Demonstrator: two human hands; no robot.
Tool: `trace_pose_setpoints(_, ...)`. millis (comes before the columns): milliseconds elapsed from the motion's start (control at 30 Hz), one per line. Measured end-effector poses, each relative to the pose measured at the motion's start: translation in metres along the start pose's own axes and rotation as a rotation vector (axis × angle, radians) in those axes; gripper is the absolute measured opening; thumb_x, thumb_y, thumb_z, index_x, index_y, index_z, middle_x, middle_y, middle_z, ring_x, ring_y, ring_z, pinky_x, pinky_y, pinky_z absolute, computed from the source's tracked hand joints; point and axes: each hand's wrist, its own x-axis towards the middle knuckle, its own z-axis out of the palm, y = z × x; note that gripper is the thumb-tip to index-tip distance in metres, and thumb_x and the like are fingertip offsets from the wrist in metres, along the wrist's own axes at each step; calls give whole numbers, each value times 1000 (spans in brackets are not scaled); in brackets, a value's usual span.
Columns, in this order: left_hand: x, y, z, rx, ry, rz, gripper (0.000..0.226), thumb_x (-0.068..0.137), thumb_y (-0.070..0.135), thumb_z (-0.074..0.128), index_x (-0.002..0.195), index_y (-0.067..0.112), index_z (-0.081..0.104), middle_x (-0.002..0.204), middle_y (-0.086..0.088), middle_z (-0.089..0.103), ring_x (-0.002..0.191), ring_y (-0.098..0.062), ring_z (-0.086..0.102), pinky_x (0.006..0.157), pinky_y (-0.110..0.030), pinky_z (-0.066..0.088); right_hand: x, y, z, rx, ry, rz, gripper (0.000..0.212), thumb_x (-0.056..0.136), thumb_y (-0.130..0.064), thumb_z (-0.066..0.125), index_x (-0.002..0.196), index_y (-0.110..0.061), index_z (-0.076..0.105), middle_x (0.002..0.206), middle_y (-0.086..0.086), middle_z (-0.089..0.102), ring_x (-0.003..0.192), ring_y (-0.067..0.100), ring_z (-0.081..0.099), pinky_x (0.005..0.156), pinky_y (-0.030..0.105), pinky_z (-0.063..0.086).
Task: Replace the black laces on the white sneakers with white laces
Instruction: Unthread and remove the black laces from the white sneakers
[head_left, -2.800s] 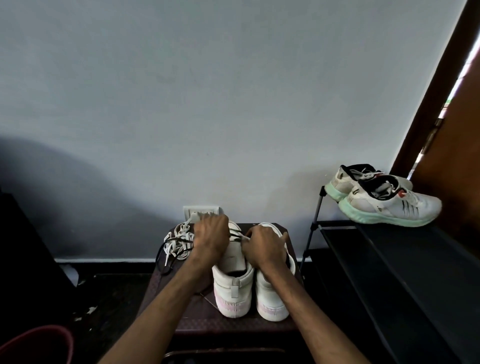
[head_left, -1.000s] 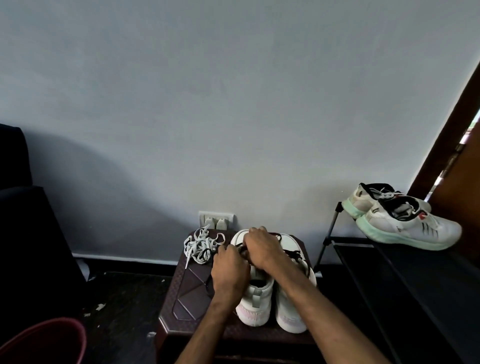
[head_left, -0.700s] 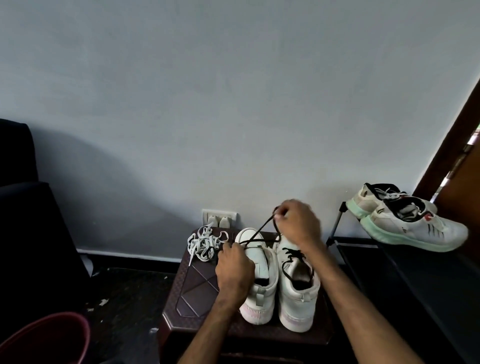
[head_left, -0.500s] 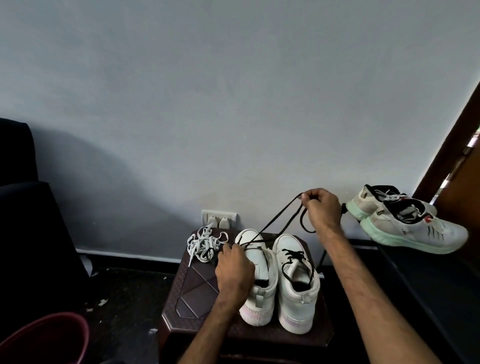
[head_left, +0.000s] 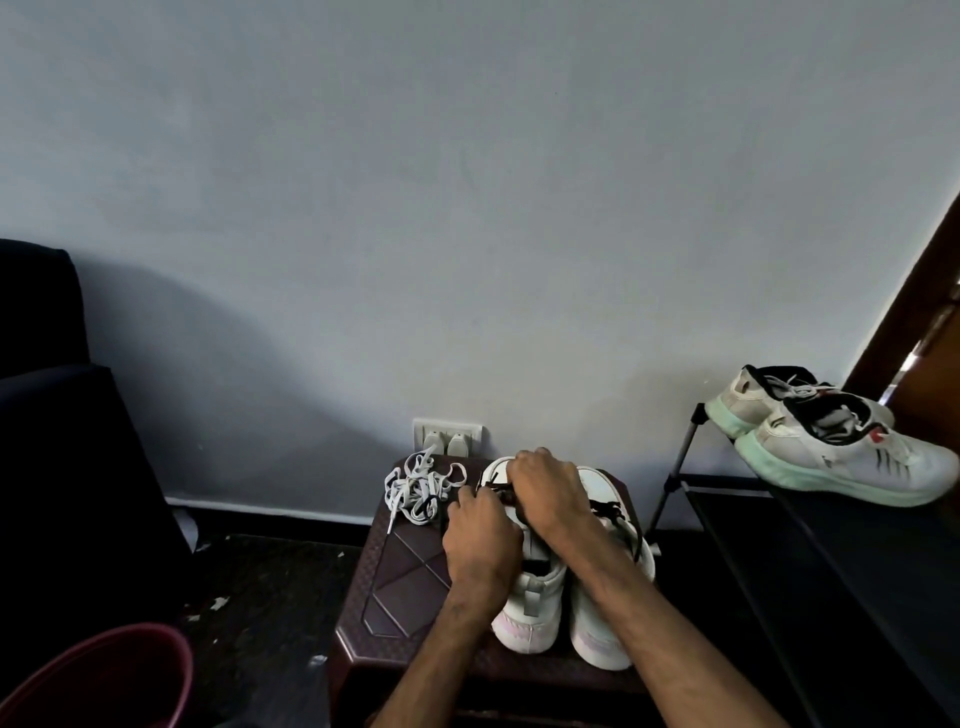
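My left hand (head_left: 480, 540) grips the left sneaker (head_left: 530, 608) around its upper, pinning it to the brown plastic stool (head_left: 395, 582). My right hand (head_left: 545, 499) is curled down over the far rows of its black lace (head_left: 496, 487). The fingertips are hidden, so I cannot tell whether they pinch the lace. To do this well, I should hook one crossing at a time and draw it straight out of its eyelet. I should hold firm so the sneaker doesn't tip against the right sneaker (head_left: 605, 629), which stands just beside it with black lacing showing. The white laces (head_left: 418, 488) wait in a tangle at the stool's far left corner.
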Motion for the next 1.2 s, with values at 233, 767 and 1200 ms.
trace_pose_setpoints(233,-3,1,-1,-4,30,15,30,92,11,41,117,7,57,124,-11,51,113,-30,52,87,-40,46,-4,92,-48,644,548,752,15,89,-21,63,100,-12,70,102,10,69,95,33,64,70,34,47)
trace_pose_setpoints(767,3,-1,6,8,15,35,31,92,15,45,120,10,56,126,-9,50,116,-28,49,88,-38,46,1,2,2,17,-38,45,17,91,-13,62,107,-17,66,114,2,60,109,23,57,80,35,52)
trace_pose_setpoints(1200,11,-10,5,-171,132,117,35,102,38,36,114,11,55,115,-11,56,111,-32,52,86,-42,42,12,80,-64,1142,301,522,7,96,-13,51,94,-11,58,72,8,71,60,23,67,64,36,58)
